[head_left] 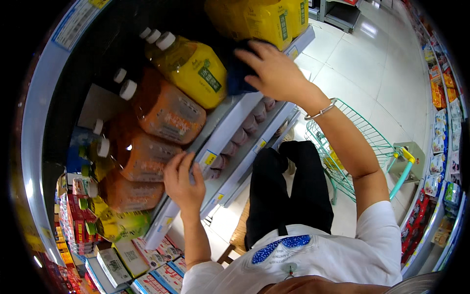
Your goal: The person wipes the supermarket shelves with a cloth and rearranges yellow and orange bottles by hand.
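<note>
The landmark is a large clear plastic bottle of yellow drink with a white cap and a green label (pixel 196 71), set on a pale grey metal shelf (pixel 223 122). Immediately to its right, and close against it in view, is a dark blue, soft-looking cloth (pixel 239 78). The person's right hand (pixel 274 68) lies over this cloth, fingers spread and bent; whether they grip it or only press on it cannot be told. A silver-coloured bangle (pixel 320 111) circles that wrist, farther right of the yellow bottle

Below the yellow bottle in the view are large clear plastic bottles of orange drink with white caps (pixel 169 112). The left hand (pixel 183 188) is lower still, its fingers parted, slightly curled and holding nothing, at the shelf's front edge beside the orange bottles; contact with a bottle cannot be made out

Above and to the right of the landmark stand more yellow-wrapped bottles (pixel 259 22). Small pale pinkish containers (pixel 240 136) line a tier below and to its right, and a green wire shopping cart (pixel 364 132) is well apart from it, on the right
</note>
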### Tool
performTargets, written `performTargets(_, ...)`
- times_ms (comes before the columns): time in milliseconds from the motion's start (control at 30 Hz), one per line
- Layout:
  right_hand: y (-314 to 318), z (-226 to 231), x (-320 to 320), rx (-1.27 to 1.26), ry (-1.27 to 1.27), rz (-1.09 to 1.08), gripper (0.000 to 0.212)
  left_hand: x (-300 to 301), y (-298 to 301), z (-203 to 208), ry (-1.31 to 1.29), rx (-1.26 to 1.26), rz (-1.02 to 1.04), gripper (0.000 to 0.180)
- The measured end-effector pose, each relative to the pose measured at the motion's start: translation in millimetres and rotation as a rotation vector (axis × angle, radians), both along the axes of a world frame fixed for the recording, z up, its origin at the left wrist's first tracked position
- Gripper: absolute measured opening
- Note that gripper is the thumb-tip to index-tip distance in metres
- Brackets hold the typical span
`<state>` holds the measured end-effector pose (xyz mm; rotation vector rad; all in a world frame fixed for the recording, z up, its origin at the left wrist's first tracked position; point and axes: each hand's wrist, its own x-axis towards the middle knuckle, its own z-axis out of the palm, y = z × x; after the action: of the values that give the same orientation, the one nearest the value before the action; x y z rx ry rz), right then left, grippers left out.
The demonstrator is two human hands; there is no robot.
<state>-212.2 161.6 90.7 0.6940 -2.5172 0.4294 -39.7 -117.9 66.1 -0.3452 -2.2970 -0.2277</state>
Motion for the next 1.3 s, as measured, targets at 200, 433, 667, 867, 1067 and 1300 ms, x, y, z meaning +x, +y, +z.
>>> performTargets(200,-40.5,-14.5,-76.4,0.309,-0.241,0.119,0.054,-19.0,13.8,-12.5,0.005,-0.139,0.119,0.009)
performTargets(433,-110.2,-11.2,-169.6,0.224,-0.278,0.178,0.054,-25.4,19.9,-11.4,-0.001,-0.210,0.191,0.006)
performTargets(667,-165.7,-24.0,-252.7,0.186,-0.324,0.035,0.048,-26.2,17.7,-14.0,-0.039,-0.208,0.196,0.007)
performTargets(867,-157.8,-13.4,-254.9,0.145,-0.189,-0.014,0.042,-24.6,19.3,-13.2,-0.038,-0.187,0.191,0.008)
performTargets(1067,-152.5,-6.5,-226.6,0.222,-0.298,0.104,0.040,-21.4,17.5,-18.8,-0.035,-0.197,0.218,0.013)
performTargets(1300,-105.8,-20.5,-178.3,0.208,-0.163,0.178,0.034,-25.8,31.8,-16.2,-0.004,-0.195,0.219,0.017)
